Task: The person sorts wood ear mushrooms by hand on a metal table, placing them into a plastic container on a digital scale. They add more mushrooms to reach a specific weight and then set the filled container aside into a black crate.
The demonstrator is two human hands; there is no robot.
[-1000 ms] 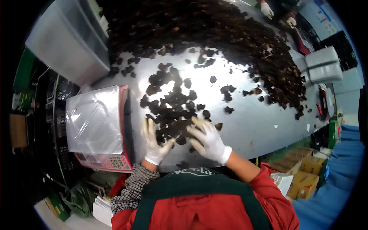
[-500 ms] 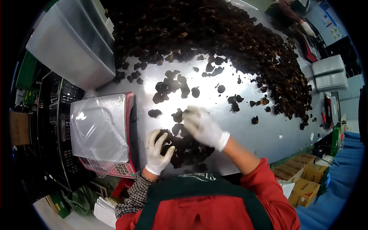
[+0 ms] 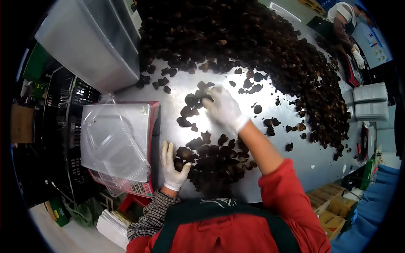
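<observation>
In white gloves, both my hands work over dark, curled pieces that look like wood ear mushrooms. A small heap of these mushroom pieces (image 3: 219,166) lies on the metal table close to my apron. My left hand (image 3: 172,168) rests at the heap's left edge, thumb and fingers apart, nothing in its grasp. Farther out, my right hand (image 3: 225,109) is smeared by motion. Its fingertips reach the right side of a loose cluster of pieces (image 3: 192,101), and I cannot tell whether they hold any.
Left of the heap is a scale (image 3: 116,143) with a clear plastic tray (image 3: 122,164) on it. A large mushroom pile (image 3: 219,33) spreads across the far table. Tall translucent bins (image 3: 88,42) stand back left. A gloved co-worker (image 3: 346,25) is at far right, near stacked trays (image 3: 371,103).
My right hand has moved away from the near heap, out to the farther cluster. My left hand stays beside the heap, its fingers straighter. The view has shifted slightly.
</observation>
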